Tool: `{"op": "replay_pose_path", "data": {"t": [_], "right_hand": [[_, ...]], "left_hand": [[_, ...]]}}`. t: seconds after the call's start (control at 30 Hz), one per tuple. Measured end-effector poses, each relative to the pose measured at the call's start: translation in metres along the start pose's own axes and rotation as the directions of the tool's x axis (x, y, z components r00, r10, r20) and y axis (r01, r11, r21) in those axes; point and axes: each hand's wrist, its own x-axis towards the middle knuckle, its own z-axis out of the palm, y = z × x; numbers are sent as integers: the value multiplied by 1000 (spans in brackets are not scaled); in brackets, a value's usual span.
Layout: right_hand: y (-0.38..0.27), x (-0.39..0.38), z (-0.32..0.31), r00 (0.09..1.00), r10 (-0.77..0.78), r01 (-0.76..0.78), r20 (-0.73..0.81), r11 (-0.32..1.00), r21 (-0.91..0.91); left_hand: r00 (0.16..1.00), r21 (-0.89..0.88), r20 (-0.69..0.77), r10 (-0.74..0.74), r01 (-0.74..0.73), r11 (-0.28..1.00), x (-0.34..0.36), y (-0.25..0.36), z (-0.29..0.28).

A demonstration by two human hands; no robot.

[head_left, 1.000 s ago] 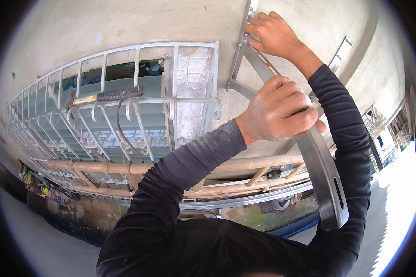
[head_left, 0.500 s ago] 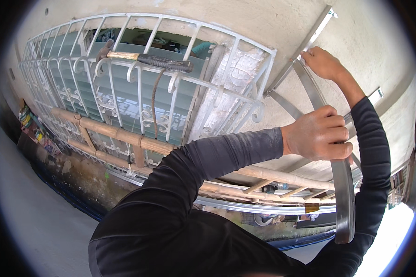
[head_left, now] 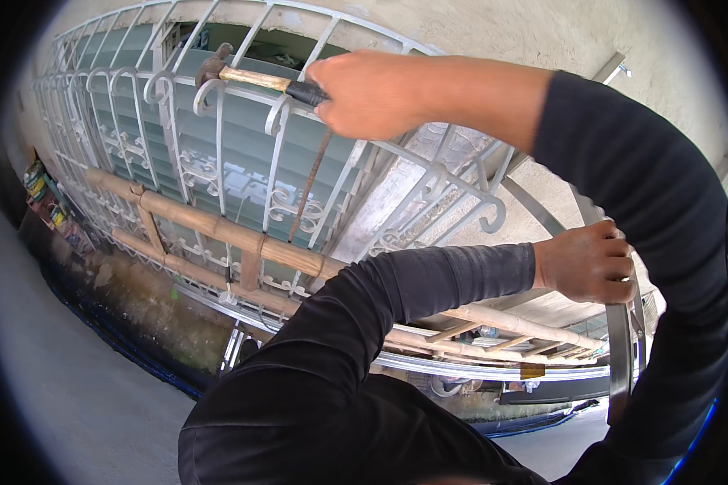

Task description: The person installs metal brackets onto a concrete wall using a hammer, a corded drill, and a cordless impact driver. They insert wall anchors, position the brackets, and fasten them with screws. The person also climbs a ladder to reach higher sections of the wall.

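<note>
My right hand (head_left: 372, 95) reaches across to the window grille and is closed around the black grip of a hammer (head_left: 255, 78). The hammer lies on the white grille's upper rail, its rusty head to the left and its wooden handle showing. My left hand (head_left: 584, 263) is closed around a grey metal channel (head_left: 620, 356). This channel slopes up toward a metal frame on the wall, and my right sleeve hides part of it. Below my right hand a thin rusty rod (head_left: 309, 190) hangs in front of the window.
The white metal grille (head_left: 218, 145) with scrolled bars covers a louvred window. Bamboo poles (head_left: 210, 229) run lengthwise below, and a long silvery metal rail (head_left: 461, 366) lies beneath them. Another metal strip (head_left: 611, 69) stands against the plastered wall. Colourful items (head_left: 52, 206) are heaped at far left.
My right hand has left the upper part of the metal frame and moved left onto the hammer's grip. My left hand still holds the channel, a little lower and further right in view.
</note>
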Motion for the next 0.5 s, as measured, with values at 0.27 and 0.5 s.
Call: {"op": "replay_pose_path", "data": {"t": [0.27, 0.5], "right_hand": [[-10, 32, 5, 962, 238, -198, -133, 945, 260], [2, 37, -48, 894, -28, 49, -446, 998, 36]], "left_hand": [[845, 20, 493, -207, 227, 974, -24, 1, -1], [999, -31, -30, -36, 35, 999, -20, -2, -1]]}}
